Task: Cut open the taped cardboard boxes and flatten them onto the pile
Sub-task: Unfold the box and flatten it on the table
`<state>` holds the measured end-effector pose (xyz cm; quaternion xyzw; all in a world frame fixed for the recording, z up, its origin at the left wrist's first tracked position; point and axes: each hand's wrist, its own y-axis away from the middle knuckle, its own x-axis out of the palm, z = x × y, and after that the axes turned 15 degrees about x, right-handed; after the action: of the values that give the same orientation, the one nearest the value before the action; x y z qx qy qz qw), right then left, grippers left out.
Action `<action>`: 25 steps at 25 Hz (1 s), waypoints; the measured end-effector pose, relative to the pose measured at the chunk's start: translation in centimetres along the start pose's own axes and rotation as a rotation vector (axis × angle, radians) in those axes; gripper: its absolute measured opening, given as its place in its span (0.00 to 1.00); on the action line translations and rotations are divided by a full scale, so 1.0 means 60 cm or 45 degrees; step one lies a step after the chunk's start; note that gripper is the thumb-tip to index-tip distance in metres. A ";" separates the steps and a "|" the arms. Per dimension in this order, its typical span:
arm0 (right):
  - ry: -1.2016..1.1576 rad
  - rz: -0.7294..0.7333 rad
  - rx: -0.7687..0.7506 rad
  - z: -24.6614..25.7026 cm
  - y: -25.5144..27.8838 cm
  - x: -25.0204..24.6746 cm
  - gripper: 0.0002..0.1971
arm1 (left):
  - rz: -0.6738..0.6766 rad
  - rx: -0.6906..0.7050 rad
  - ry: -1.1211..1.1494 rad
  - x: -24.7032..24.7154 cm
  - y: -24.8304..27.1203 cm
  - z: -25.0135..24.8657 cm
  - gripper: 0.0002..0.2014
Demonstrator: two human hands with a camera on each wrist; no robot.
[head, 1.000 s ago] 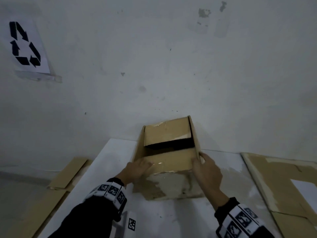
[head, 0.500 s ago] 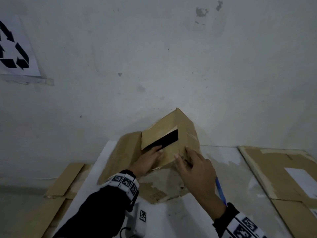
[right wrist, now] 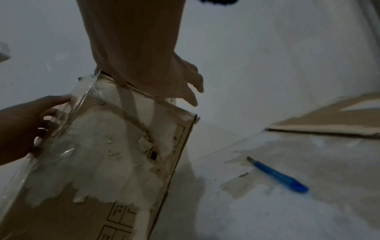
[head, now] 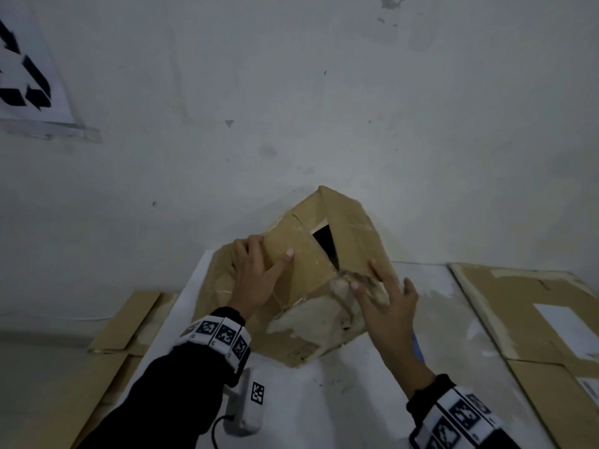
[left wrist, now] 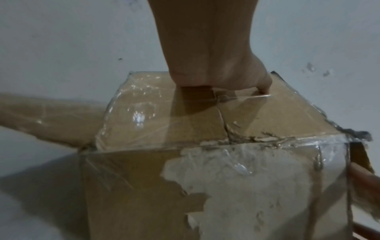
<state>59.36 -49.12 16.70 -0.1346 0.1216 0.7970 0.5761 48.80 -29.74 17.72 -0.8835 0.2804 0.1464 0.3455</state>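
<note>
A worn brown cardboard box (head: pixel 301 264) with clear tape and torn white patches stands tilted on the white table, a dark gap showing between its upper flaps. My left hand (head: pixel 259 270) lies flat on its upper left face, thumb stretched across the panel. In the left wrist view the thumb presses the taped box (left wrist: pixel 205 178) top. My right hand (head: pixel 385 299) rests with spread, straight fingers on the torn right corner; the right wrist view shows it over the box (right wrist: pixel 102 154) edge. A blue box cutter (right wrist: pixel 281 176) lies on the table to the right, held by neither hand.
Flattened cardboard (head: pixel 534 319) lies on the right of the table (head: pixel 324 409). More flat cardboard (head: pixel 129 322) sits lower at the left. A white wall stands close behind the box, with a recycling sign (head: pixel 26 82) at upper left.
The box has been turned and tipped from lying with its opening upward to standing on a corner. Both hands shifted with it, the left onto the upper face, the right onto the torn corner.
</note>
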 end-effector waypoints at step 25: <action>0.147 0.254 -0.626 0.113 0.069 0.152 0.15 | 0.501 -0.031 -0.637 -0.175 0.069 0.012 0.28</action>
<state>52.18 -39.94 19.94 -0.3030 -0.0303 0.8465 0.4367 37.89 -27.61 19.74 -0.7528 0.3506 0.4267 0.3582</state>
